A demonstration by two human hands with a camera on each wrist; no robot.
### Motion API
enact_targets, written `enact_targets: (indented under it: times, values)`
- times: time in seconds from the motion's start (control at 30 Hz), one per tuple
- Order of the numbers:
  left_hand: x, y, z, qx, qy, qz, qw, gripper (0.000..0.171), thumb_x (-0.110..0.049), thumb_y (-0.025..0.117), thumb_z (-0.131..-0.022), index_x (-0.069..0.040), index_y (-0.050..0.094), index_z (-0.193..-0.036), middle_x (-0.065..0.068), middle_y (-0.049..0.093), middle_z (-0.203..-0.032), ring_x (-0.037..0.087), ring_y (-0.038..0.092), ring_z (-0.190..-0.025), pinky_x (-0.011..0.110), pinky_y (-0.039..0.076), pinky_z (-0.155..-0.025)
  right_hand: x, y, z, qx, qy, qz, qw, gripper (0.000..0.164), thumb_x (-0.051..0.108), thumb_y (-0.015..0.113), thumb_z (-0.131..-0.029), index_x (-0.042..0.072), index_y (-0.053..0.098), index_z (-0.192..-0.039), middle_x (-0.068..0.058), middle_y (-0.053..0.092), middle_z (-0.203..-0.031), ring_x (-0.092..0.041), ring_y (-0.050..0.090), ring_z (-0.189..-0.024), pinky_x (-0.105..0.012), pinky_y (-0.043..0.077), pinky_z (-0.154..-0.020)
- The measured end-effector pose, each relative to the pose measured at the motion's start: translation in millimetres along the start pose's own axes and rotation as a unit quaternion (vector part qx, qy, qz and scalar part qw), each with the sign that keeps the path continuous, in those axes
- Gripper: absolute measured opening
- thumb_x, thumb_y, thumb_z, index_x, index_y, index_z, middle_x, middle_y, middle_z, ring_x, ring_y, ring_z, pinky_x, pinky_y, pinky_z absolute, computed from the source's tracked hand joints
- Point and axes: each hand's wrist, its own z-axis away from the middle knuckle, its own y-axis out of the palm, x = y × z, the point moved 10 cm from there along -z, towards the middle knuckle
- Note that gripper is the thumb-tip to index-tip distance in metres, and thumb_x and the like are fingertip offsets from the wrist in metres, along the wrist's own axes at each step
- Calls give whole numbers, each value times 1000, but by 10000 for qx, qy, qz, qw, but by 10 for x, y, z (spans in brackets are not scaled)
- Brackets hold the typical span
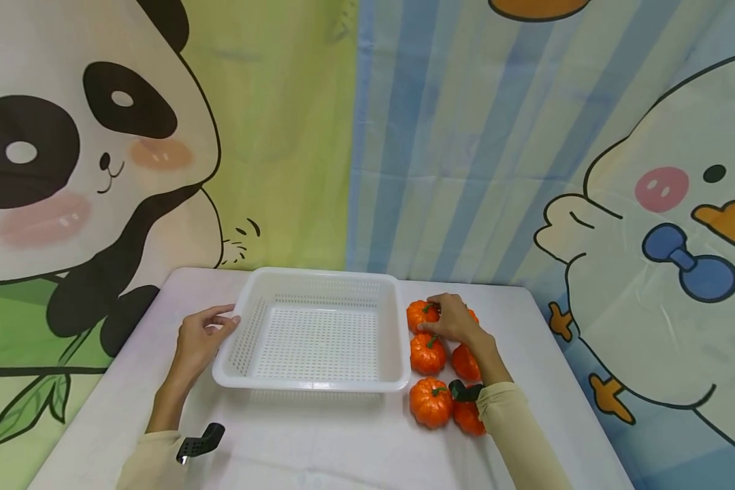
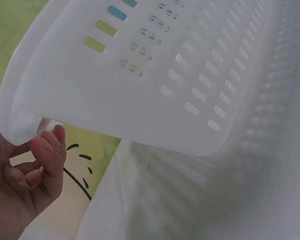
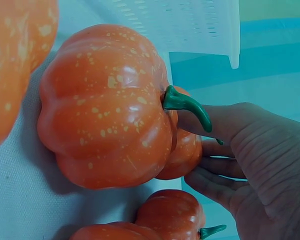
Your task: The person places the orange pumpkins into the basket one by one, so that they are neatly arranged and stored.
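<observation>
A white perforated plastic basket [image 1: 315, 385] stands on the table with its inside showing bare. My left hand [image 1: 203, 338] grips its left rim; in the left wrist view the curled fingers [image 2: 52, 155] are at the rim's corner. On the basket's right are several orange toy pumpkins with green stems. My right hand [image 1: 456, 318] holds the far-left pumpkin [image 1: 419, 316], thumb on the near side and fingers on the far side. In the right wrist view that pumpkin [image 3: 187, 157] is partly hidden behind a nearer speckled pumpkin [image 3: 105, 110].
Nearest the table's front are two pumpkins, one left [image 1: 431, 404] and one right [image 1: 467, 418], the latter partly covered by the right wrist's camera mount. Another pumpkin [image 1: 464, 363] sits beside the right forearm. A printed curtain [image 1: 294, 136] hangs behind the white table [image 1: 318, 449].
</observation>
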Motion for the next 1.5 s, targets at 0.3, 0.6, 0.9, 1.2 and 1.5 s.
enact_targets:
  times: [0.3, 0.6, 0.9, 1.2, 1.5]
  values:
    - [-8, 8, 2, -8, 10, 7, 10000, 51, -38, 66, -97, -8, 61, -138, 20, 68, -111, 16, 66, -72, 23, 57, -62, -19, -43, 20, -31, 44, -119, 9999, 68, 36, 86, -79, -4, 63, -130, -19, 70, -122, -32, 66, -108, -50, 56, -97]
    - [-40, -15, 28, -22, -7, 49, 10000, 53, -41, 66, -97, -8, 61, -138, 21, 68, -112, 19, 67, -74, 22, 58, -63, -23, -74, 32, -19, 211, -400, 9990, 69, 34, 87, -78, -2, 63, -131, -17, 69, -124, -30, 67, -110, -49, 55, -99]
    - [-23, -4, 18, -17, -68, 48, 10000, 52, -41, 65, -97, -8, 60, -138, 20, 68, -111, 17, 67, -76, 23, 57, -63, 13, -136, 16, -147, 120, -427, 9989, 68, 34, 87, -78, -2, 63, -131, -16, 71, -122, -29, 67, -107, -48, 57, -97]
    - [-11, 2, 19, -66, -56, 69, 9999, 51, -39, 65, -97, -8, 61, -138, 20, 68, -111, 15, 67, -74, 22, 58, -63, 47, -228, 30, -256, 7, -365, 9990, 69, 33, 88, -77, -3, 64, -130, -18, 71, -121, -31, 68, -107, -48, 57, -96]
    - [-4, 5, 21, -76, -26, 93, 9999, 51, -38, 65, -98, -8, 60, -139, 21, 68, -111, 15, 67, -73, 22, 58, -62, 68, -309, 43, -303, -81, -356, 9989, 70, 33, 89, -76, -4, 64, -130, -19, 71, -120, -32, 69, -105, -48, 57, -94]
